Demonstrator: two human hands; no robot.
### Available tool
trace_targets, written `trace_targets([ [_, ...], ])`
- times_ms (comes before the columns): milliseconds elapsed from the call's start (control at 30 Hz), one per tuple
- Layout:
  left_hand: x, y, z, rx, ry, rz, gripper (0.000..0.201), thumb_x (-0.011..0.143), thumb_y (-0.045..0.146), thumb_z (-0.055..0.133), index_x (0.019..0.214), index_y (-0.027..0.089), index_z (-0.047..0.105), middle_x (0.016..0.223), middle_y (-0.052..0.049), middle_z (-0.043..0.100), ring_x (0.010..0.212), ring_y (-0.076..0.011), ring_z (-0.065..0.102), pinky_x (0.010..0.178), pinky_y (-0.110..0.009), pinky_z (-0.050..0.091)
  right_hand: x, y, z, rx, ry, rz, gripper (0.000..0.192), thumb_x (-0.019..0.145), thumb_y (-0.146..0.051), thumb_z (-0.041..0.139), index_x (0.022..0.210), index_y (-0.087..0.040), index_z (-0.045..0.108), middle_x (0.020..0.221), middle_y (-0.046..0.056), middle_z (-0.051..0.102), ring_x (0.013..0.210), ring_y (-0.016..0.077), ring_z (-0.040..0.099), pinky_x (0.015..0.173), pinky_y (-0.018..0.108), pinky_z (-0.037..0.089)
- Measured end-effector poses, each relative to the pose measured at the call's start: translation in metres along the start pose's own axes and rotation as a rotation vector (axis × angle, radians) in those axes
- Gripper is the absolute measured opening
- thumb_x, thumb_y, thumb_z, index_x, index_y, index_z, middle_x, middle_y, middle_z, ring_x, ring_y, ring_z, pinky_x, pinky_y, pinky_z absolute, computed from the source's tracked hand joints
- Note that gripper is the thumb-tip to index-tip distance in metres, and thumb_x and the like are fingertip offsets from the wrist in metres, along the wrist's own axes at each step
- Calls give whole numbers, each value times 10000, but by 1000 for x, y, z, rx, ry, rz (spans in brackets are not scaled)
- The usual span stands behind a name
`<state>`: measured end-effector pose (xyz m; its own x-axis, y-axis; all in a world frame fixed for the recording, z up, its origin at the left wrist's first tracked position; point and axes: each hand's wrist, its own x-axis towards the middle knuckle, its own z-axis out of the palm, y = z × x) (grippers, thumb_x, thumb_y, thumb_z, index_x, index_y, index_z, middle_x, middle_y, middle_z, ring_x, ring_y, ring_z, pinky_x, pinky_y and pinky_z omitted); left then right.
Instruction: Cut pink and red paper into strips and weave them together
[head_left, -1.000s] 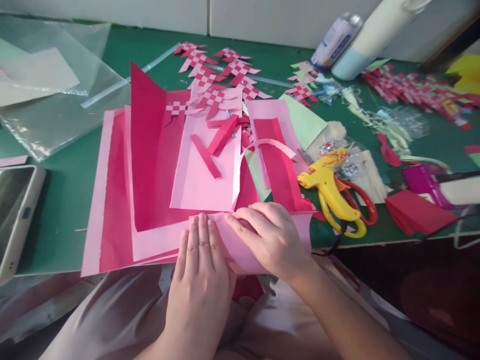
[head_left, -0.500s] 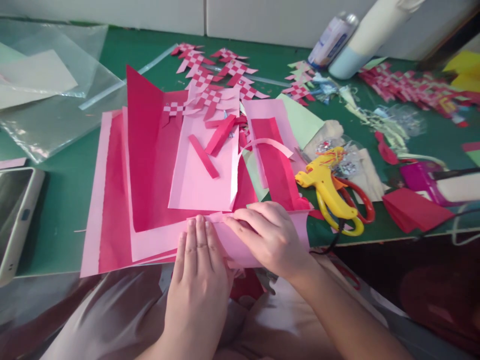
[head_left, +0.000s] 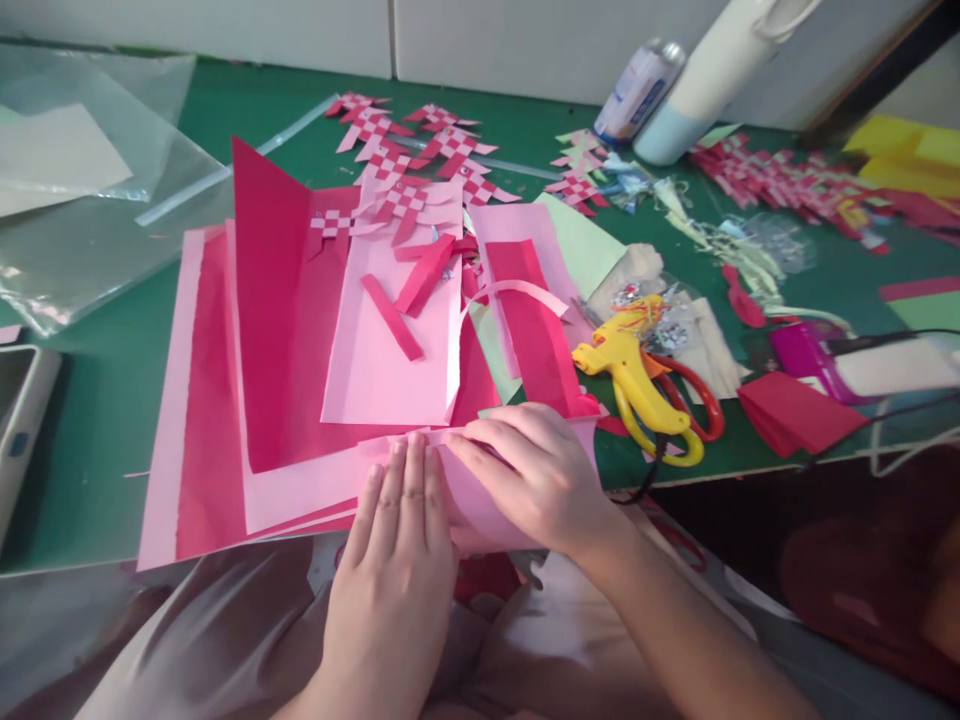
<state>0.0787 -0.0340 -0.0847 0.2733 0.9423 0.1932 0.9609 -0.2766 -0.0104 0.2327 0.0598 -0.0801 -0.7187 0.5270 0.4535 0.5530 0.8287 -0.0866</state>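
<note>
my left hand [head_left: 394, 560] lies flat with the fingers straight and pressed side by side, palm down on a folded pink sheet [head_left: 480, 495] at the near edge of the green table [head_left: 90, 440]. my right hand [head_left: 536, 480] is on the same sheet just beside it, fingers curled and pressing along the upper fold, the fingertips [head_left: 459, 447] nearly touching those of my left; neither hand is closed around anything, both only bear down on the paper. the sheet hangs a little over the table edge above my lap. behind it lies a stack of pink and red sheets [head_left: 217, 400], one dark red sheet [head_left: 262, 290] folded so that half of it stands up, and a lighter pink sheet [head_left: 382, 370] carrying a few loose red strips [head_left: 391, 317]. farther back is a row of woven red-and-white paper pieces [head_left: 409, 165]. just to the right of my right hand sit a yellow glue gun [head_left: 637, 375] and red-handled scissors [head_left: 694, 395], lying against each other. a folded red paper [head_left: 799, 412] lies near the table's right edge, a white bottle [head_left: 709, 80] and a small glue bottle [head_left: 634, 90] stand tilted at the back, and clear plastic sleeves [head_left: 90, 210] cover the far left corner.
</note>
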Motion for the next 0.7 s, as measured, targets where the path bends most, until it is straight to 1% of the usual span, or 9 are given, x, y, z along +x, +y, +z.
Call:
trace_targets([
  [100, 0, 1, 1, 10, 16, -1, 539, 877, 95, 331, 1394, -58, 339, 1410, -248, 434, 1310, -339, 421, 1049, -469, 428, -4, 8, -11, -57, 10, -13, 153, 887, -108, 543, 944, -131, 682, 856, 53, 685, 844, 170, 580, 767, 334, 443],
  [200, 1, 2, 0, 12, 34, 7, 531, 876, 97, 351, 1376, -81, 352, 1400, -276, 434, 1294, -363, 436, 1042, -483, 430, -9, 16, -18, -99, 13, -11, 158, 885, -89, 533, 893, -135, 684, 827, 49, 682, 817, 166, 583, 755, 333, 447],
  [333, 2, 2, 0, -17, 20, 22, 573, 884, 113, 367, 1412, -85, 269, 1407, -296, 416, 1305, -384, 414, 1030, -508, 435, -15, 22, -19, -118, 3, -39, 160, 881, -81, 536, 869, -135, 686, 816, 53, 688, 822, 169, 581, 740, 327, 456],
  [433, 3, 3, 0, -34, 13, 8, 598, 895, 146, 393, 1443, -35, 238, 1419, -295, 404, 1302, -394, 417, 1027, -528, 430, -18, 21, -17, -99, -8, -47, 140, 868, -73, 553, 894, -114, 684, 817, 66, 681, 841, 175, 583, 739, 327, 464],
  [567, 6, 4, -1, -4, -9, 2, 597, 898, 202, 449, 1458, 80, 284, 1456, -286, 350, 1281, -413, 440, 1019, -558, 413, -20, 19, -14, -98, 18, -13, 128, 853, -65, 567, 897, -109, 679, 826, 67, 672, 846, 178, 575, 749, 329, 469],
  [633, 6, 5, -2, -3, -16, 5, 567, 897, 196, 446, 1440, 88, 328, 1464, -272, 348, 1280, -408, 443, 1023, -569, 398, -20, 18, -14, -105, 27, 4, 127, 858, -77, 564, 888, -120, 679, 820, 64, 668, 838, 175, 567, 749, 324, 469],
  [700, 6, 6, -3, -17, -6, 8, 497, 899, 164, 412, 1386, 65, 411, 1456, -241, 383, 1287, -394, 437, 1027, -568, 384, -20, 19, -13, -113, 24, 20, 140, 871, -90, 548, 879, -138, 679, 809, 55, 664, 831, 171, 558, 750, 313, 465],
])
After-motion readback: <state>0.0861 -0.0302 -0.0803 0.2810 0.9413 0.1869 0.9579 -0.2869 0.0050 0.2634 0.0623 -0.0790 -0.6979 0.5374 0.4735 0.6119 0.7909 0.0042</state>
